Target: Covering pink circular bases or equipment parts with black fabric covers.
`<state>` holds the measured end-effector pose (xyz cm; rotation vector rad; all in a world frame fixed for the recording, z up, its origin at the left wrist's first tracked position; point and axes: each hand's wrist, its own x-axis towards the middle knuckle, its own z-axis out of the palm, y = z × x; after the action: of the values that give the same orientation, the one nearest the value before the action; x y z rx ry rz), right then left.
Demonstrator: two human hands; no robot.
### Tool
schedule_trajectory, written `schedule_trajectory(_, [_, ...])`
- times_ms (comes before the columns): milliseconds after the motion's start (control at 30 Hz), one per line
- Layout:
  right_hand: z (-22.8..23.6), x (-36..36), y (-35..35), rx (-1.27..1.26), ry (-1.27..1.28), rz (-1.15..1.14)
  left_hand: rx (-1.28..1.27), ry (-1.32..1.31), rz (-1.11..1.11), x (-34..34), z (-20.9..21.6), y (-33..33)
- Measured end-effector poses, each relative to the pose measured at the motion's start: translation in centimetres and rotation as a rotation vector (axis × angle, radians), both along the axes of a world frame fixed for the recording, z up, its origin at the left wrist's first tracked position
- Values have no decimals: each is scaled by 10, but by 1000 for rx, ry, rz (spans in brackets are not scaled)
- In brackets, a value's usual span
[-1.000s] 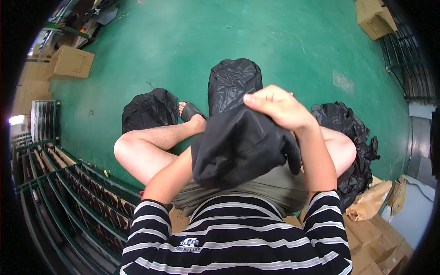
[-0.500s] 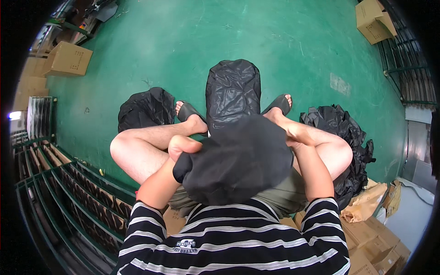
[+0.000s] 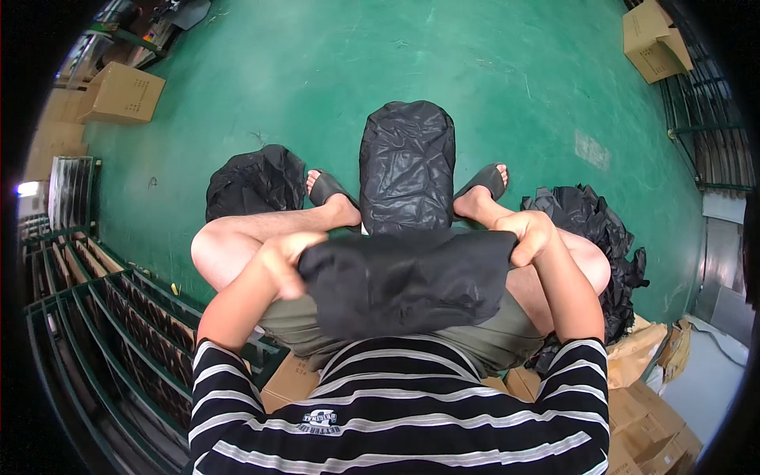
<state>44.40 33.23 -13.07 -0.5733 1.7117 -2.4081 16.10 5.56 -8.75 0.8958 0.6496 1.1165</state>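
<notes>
Over my lap hangs a black fabric cover (image 3: 408,285), stretched sideways between my two hands. My right hand (image 3: 529,235) is closed on its upper right corner, thumb toward me. At the upper left end, my left hand (image 3: 283,257) pinches the edge; it is somewhat blurred, and its fingertips are partly hidden. The fabric sags in the middle, with its lower edge near my shirt. Just beyond, between my feet, a rounded stack of black covers (image 3: 408,166) stands on the floor.
Left of my feet lies a heap of black fabric (image 3: 257,184); a larger crumpled black pile (image 3: 590,222) sits by my right knee. Green metal racks (image 3: 119,340) run along the left. Cardboard boxes (image 3: 645,431) stand at lower right, and another carton (image 3: 123,93) at far left.
The cover has gone from a bulging, rounded shape to a flatter, wider stretch. My left hand has moved left and slightly down; my right hand has turned over its corner and moved slightly right.
</notes>
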Motion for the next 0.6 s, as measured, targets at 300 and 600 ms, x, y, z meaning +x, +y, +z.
schedule_trajectory(300, [7,11,11,-98,83,40,-375,222,-105,-31,50,19])
schedule_trajectory(600, [31,10,1,20,-150,14,263,975,988,16,7,52])
